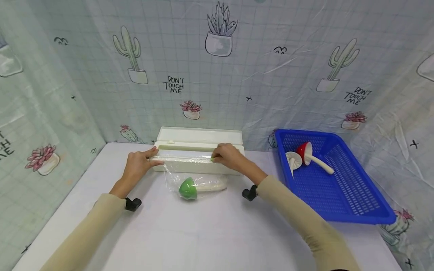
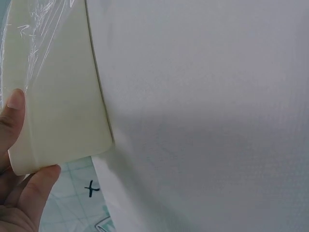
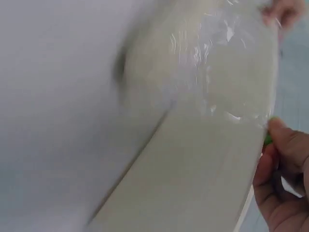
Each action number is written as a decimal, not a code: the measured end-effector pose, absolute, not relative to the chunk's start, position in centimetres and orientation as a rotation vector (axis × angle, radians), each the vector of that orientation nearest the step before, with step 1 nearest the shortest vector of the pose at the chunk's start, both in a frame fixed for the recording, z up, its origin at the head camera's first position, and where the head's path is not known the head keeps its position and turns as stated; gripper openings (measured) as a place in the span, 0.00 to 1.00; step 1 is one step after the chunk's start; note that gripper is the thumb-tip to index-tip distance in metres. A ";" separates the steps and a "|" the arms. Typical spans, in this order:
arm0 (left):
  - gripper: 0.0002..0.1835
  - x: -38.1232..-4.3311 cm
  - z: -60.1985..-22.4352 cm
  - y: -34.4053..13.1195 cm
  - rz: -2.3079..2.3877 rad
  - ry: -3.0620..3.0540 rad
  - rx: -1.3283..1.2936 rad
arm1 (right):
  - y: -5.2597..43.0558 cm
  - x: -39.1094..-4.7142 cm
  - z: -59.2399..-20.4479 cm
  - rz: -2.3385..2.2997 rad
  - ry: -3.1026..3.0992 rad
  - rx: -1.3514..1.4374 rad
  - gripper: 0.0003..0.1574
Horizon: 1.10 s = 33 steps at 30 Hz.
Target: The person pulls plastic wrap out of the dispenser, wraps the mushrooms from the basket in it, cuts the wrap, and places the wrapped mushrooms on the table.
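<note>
A white cling film dispenser [image 1: 190,166] lies on the table with its lid [image 1: 200,134] tipped back. Clear film [image 1: 171,178] hangs from its front edge and drapes over a toy mushroom [image 1: 188,189] with a green cap and pale stem. My left hand [image 1: 137,165] grips the dispenser's left end; in the left wrist view the thumb [image 2: 16,104] lies on its front and fingers curl round the end. With my right hand [image 1: 228,156] I pinch a small green slider [image 3: 268,140] at the dispenser's front edge, by the film's right side. Most of the slider is hidden.
To the right stands a blue plastic basket [image 1: 359,218] with a red-capped toy mushroom [image 1: 306,153] and a pale one [image 1: 293,161] inside. A white cloth covers the table [image 1: 190,237]. Behind it hangs a cactus-print sheet [image 1: 217,75].
</note>
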<state>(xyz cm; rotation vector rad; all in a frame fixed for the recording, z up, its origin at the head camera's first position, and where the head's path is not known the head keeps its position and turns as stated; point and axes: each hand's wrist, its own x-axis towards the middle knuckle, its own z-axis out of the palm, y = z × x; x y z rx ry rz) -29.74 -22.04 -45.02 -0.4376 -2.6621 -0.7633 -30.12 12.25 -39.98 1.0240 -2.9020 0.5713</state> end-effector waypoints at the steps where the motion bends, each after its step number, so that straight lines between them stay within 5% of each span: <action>1: 0.32 -29.7 -45.1 -22.0 -0.767 -2.672 -0.423 | 10.8 -30.4 -40.0 0.566 -2.900 1.056 0.07; 8: 0.35 -28.8 -46.1 -21.1 -0.888 -2.710 -0.367 | 0.7 -32.0 -39.8 0.504 -2.957 1.249 0.07; 19: 0.38 -29.3 -46.0 -21.4 -1.027 -2.641 -0.265 | -5.5 -33.6 -39.0 0.511 -2.970 1.226 0.08; 25: 0.37 -29.5 -45.6 -21.8 -1.026 -2.642 -0.250 | -7.2 -34.2 -38.7 0.458 -2.996 1.193 0.14; 29: 0.37 -29.8 -45.4 -22.4 -1.009 -2.632 -0.265 | -6.8 -34.6 -38.4 0.439 -2.985 1.275 0.07; 33: 0.37 -30.0 -45.4 -22.8 -1.002 -2.630 -0.343 | -4.2 -33.9 -36.7 0.475 -2.980 1.398 0.17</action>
